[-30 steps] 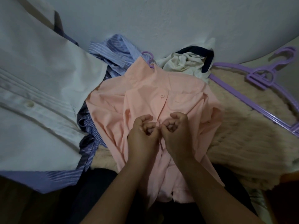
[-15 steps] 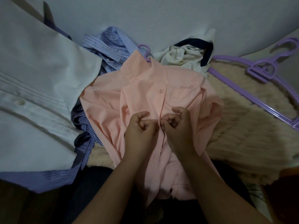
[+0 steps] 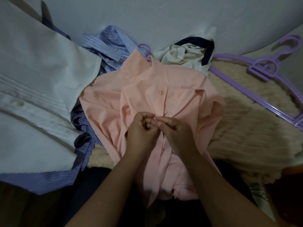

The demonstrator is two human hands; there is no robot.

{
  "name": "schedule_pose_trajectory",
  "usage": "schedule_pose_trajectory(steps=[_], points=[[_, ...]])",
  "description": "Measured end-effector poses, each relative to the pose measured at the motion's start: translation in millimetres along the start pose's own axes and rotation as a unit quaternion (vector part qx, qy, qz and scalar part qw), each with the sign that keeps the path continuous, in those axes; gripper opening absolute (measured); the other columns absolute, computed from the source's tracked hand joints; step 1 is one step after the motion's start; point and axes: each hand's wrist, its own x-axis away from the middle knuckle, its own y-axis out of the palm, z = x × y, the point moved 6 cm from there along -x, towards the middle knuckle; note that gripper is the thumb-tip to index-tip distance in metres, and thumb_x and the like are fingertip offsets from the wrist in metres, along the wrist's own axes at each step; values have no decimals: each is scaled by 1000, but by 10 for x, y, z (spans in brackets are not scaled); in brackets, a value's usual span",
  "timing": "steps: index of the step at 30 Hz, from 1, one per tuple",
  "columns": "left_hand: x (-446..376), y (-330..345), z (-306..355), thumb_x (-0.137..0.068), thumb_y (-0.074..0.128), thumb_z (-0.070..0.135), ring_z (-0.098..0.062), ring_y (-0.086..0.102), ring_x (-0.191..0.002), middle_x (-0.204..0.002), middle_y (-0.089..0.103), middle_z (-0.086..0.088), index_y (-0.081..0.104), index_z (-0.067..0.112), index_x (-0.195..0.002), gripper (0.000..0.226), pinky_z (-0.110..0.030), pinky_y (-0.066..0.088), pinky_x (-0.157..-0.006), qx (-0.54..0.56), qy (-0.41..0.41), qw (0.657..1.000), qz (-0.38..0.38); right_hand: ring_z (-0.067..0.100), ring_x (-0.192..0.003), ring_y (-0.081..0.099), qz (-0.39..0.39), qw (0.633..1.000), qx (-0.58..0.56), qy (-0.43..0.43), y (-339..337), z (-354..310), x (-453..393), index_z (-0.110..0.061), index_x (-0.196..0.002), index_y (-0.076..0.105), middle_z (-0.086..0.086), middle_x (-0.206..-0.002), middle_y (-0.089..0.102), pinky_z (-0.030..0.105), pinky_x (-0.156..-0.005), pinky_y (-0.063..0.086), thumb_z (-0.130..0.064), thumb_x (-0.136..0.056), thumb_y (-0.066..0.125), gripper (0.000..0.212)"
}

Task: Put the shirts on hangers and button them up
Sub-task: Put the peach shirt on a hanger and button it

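Observation:
A peach-pink shirt (image 3: 147,89) lies front-up on the fluffy cream blanket, collar toward the wall. A purple hanger hook (image 3: 146,49) sticks out of its collar. One fastened button (image 3: 162,92) shows on the upper placket. Just below it, my left hand (image 3: 142,128) and my right hand (image 3: 174,130) meet at the placket with curled fingers, each pinching an edge of the pink fabric. The button under my fingers is hidden.
A white shirt (image 3: 36,95) on a striped blue one fills the left. A light-blue striped shirt (image 3: 108,43) and a cream garment with navy trim (image 3: 185,54) lie by the wall. Spare purple hangers (image 3: 265,68) rest on the cream blanket (image 3: 254,128) at right.
Both hands have moved a little up the placket toward the fastened button, staying together. The view has tilted slightly, shifting the shirts downward in frame.

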Motion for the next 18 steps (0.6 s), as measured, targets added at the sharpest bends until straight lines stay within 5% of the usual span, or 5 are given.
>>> schedule_pose_trajectory(steps=[7, 12, 18], points=[[-18, 35, -33, -80, 71, -1, 0, 60, -65, -80, 66, -6, 54, 13, -103, 32, -11, 49, -64, 0, 5, 999, -36, -8, -72, 62, 36, 998, 28, 45, -82, 160, -47, -6, -109, 70, -2, -92, 69, 6, -68, 47, -1, -88, 59, 24], [-54, 3, -157, -84, 69, 6, -16, 68, -78, -81, 70, -3, 54, 24, -99, 27, -31, 55, -77, -9, -41, 999, -30, -1, -67, 61, 39, 997, 13, 66, -99, 240, -88, -7, -107, 71, -10, -76, 68, 13, -69, 51, 1, -87, 60, 24], [-101, 40, -151, -88, 61, -2, -15, 59, -61, -78, 63, -12, 47, 5, -113, 30, -24, 51, -57, 194, -201, 959, -49, 4, -81, 63, 35, 997, 37, 50, -117, 200, -113, -17, -100, 71, -2, -92, 71, 24, -83, 51, -3, -88, 59, 22]])
